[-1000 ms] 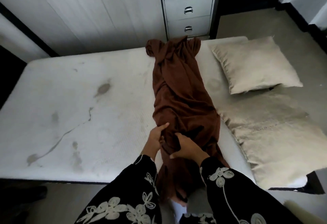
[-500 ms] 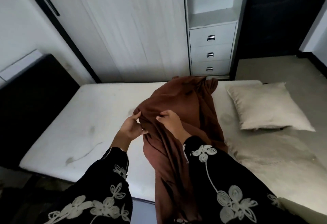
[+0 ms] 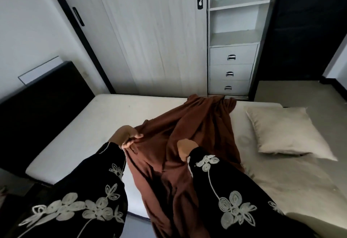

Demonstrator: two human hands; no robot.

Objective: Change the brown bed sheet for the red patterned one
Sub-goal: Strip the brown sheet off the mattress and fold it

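**Brown sheet (image 3: 202, 125) held up over the mattress (image 3: 112, 113)**

Bunched into a long band, the sheet crosses the bare mattress from the far edge by the drawers (image 3: 232, 72) to the near edge, where it hangs over. The left hand (image 3: 129, 137) pinches a raised fold, thumb and fingers curled on the cloth. The right hand (image 3: 185, 148) is sunk in the sheet with its fingers hidden, so I cannot tell its grip. A pillow (image 3: 281, 130) lies near the sheet's right side.
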